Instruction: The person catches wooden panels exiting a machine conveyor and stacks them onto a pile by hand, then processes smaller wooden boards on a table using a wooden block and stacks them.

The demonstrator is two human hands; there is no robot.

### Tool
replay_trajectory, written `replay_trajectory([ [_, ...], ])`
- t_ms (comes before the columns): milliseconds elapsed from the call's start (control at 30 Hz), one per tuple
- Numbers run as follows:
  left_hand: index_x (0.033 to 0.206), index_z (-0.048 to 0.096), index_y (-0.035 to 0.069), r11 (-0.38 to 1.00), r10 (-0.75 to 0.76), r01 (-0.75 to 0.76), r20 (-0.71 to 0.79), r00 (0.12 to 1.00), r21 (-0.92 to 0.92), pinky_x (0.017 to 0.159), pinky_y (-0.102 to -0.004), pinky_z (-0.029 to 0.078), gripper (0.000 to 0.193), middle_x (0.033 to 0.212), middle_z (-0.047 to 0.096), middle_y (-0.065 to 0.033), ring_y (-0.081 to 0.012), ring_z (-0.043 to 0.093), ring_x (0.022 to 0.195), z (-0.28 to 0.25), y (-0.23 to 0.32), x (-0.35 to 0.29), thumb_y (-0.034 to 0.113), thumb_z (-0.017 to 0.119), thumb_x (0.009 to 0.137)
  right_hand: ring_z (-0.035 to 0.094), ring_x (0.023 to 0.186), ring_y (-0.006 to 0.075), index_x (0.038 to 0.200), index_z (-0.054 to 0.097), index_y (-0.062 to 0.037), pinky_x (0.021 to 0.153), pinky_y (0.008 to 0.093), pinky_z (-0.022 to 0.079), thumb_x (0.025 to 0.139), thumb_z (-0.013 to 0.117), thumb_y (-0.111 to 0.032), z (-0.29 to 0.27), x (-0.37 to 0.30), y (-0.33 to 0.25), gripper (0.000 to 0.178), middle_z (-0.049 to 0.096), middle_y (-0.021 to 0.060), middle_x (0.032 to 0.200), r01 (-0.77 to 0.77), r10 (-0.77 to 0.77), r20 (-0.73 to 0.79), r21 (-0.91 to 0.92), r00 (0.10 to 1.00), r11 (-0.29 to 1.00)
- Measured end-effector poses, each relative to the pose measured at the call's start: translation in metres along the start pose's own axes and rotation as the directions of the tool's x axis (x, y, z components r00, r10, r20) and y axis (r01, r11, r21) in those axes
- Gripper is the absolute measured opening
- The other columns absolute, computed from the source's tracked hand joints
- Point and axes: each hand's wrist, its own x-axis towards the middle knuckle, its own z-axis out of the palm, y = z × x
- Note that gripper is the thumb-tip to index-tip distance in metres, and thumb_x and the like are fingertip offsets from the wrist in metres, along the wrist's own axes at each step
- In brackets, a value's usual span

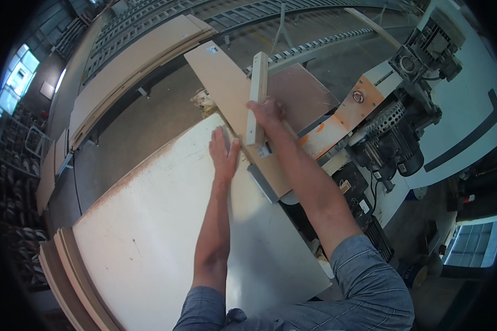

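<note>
"While the white table [154,209] filled most of the foreground, what stood around it?"

"Roller conveyor [143,32] at the back, panel stack [143,58] far L, machine [401,150] w/ an orange plate [361,99] over on the R."

"And the workpiece?"

"1 long brown board [221,83], flat, btwn table & machine, running at a slant past the table's far R corner. On top of it, at an angle, was 1 narrower wood block [257,80]."

"Hands?"

"R hand [266,112] was wrapped round the block's middle. L hand [223,154] gripped nothing: palm down on the table by the board's edge, fingers straight & fairly close, thumb out. Couldn't tell if the thumb touched the board."

"Anything smaller?"

"2 pale labels [264,149] on the board, 1 near the far end, 1 by the block's near end."

"So which step was it?"

"Prob. positioning: block being set against or guided along the board, IMO. Couldn't confirm any cutting, b/c no blade showed."

"And the next move called for what?"

"My guess: a firm R grip, block lined up w/ the board, L hand steadying the near edge, both well clear of the machine."
</note>
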Motion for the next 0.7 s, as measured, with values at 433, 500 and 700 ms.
replay_trajectory([
  [433,0.139,0.045,0.003,0.985,-0.058,0.067,-0.065,0.996,0.157,0.115,-0.0515,0.011,0.049,0.151,0.030,-0.0224,-0.0382,0.023,0.142,-0.176,-0.026,-0.298,0.032,0.042,0.099,0.051,0.116,0.0361,0.108,0.064,-0.0044,0.101,0.0443,0.038,0.068,0.071,-0.035,0.118,-0.334,0.021,0.050,0.060,0.0182,0.116,0.109,-0.116,0.067,0.108,0.991,0.988],
  [500,0.133,0.052,0.003,0.977,0.006,0.010,-0.075,0.997,0.213,0.114,-0.0506,0.019,0.042,0.146,0.038,-0.0214,-0.0389,0.032,0.137,-0.215,-0.026,-0.346,0.023,0.050,0.096,0.052,0.111,0.0345,0.104,0.065,-0.0023,0.099,0.0419,0.040,0.073,0.069,-0.029,0.109,-0.400,0.022,0.041,0.059,0.0168,0.114,0.232,-0.253,0.071,0.224,0.965,0.947],
  [700,0.137,0.048,0.007,0.964,0.184,-0.170,-0.052,0.982,0.202,0.111,-0.0485,0.025,0.055,0.142,0.044,-0.0180,-0.0365,0.036,0.135,-0.282,-0.065,-0.378,0.027,0.064,0.088,0.051,0.111,0.0282,0.104,0.065,-0.0005,0.096,0.0386,0.042,0.078,0.069,-0.024,0.088,-0.522,0.039,0.035,0.055,0.0148,0.118,0.278,-0.356,0.207,0.328,0.911,0.903],
])
